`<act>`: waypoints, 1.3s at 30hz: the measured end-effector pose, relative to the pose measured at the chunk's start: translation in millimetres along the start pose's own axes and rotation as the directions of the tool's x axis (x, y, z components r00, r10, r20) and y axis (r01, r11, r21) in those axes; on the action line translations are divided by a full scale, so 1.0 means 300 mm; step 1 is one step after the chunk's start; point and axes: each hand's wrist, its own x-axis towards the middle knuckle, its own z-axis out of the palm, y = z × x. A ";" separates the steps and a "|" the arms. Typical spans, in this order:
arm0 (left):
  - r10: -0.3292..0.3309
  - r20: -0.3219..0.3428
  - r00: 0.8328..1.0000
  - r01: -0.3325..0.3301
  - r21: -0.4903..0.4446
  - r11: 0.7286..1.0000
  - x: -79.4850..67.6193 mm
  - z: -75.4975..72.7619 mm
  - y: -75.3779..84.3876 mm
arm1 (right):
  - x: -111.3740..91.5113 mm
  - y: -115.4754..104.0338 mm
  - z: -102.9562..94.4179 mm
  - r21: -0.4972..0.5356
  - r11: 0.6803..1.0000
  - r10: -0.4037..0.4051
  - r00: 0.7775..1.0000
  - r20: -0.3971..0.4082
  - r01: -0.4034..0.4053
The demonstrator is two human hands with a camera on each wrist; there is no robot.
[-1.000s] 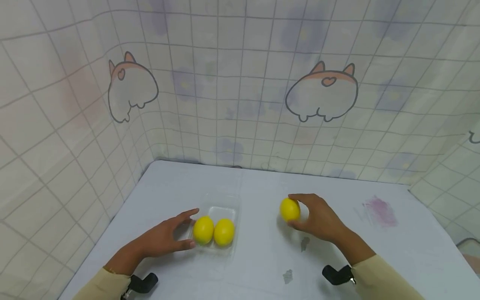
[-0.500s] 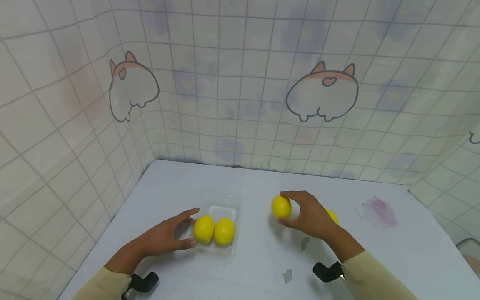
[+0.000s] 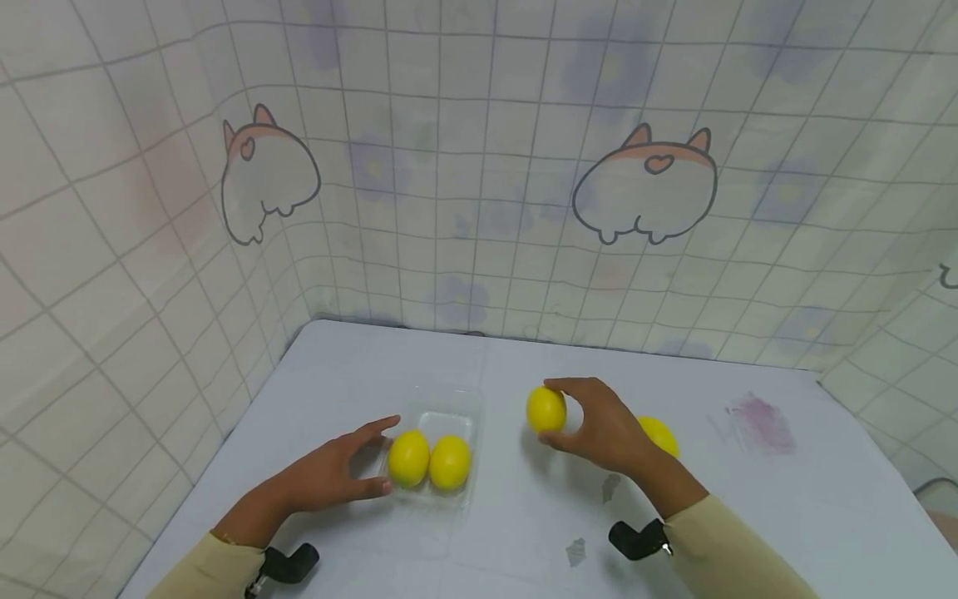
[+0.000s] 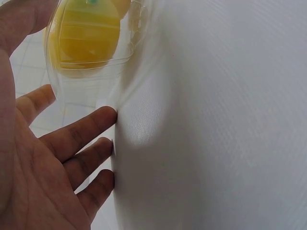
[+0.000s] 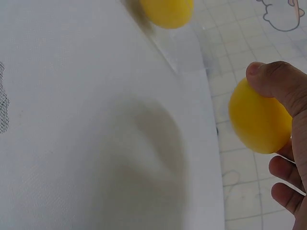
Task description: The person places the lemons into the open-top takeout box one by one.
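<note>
My right hand [image 3: 599,426] holds a smooth yellow lemon [image 3: 546,409] between thumb and fingers, raised over the white table. In the right wrist view the thumb lies across the top of this lemon [image 5: 259,117], with fingertips below it. My left hand [image 3: 325,474] rests at the left side of a clear plastic box [image 3: 445,426], thumb and fingers spread and loosely extended. Two lemons sit side by side in the near part of the box, the left one [image 3: 408,459] and the right one [image 3: 450,462]. A green spot marks one lemon [image 4: 88,38] seen through the plastic.
Another lemon [image 3: 659,436] lies on the table [image 3: 516,532] behind my right wrist, partly hidden. A pink smudge [image 3: 759,424] and small grey patches [image 3: 575,551] mark the surface. A grid-patterned curtain [image 3: 509,166] hangs along the back and sides.
My right hand has carried its lemon left toward the box, and the lemon behind the wrist has come into view. The left hand has stayed in place.
</note>
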 end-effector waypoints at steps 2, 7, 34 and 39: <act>-0.001 0.000 1.000 0.001 0.000 1.000 0.000 0.001 -0.001 | 0.006 -0.010 0.004 0.002 1.000 -0.002 1.000 0.003 0.002; 0.002 -0.002 1.000 -0.002 -0.001 1.000 0.000 0.003 -0.004 | 0.019 -0.031 0.017 0.002 1.000 -0.003 1.000 0.012 0.003; 0.000 -0.004 1.000 0.000 -0.004 1.000 -0.005 0.004 0.004 | 0.083 -0.114 0.094 0.044 0.999 0.009 1.000 0.019 -0.010; -0.002 -0.005 1.000 0.001 -0.003 1.000 -0.003 0.002 0.007 | 0.094 -0.126 0.109 0.038 0.999 -0.004 1.000 0.012 0.003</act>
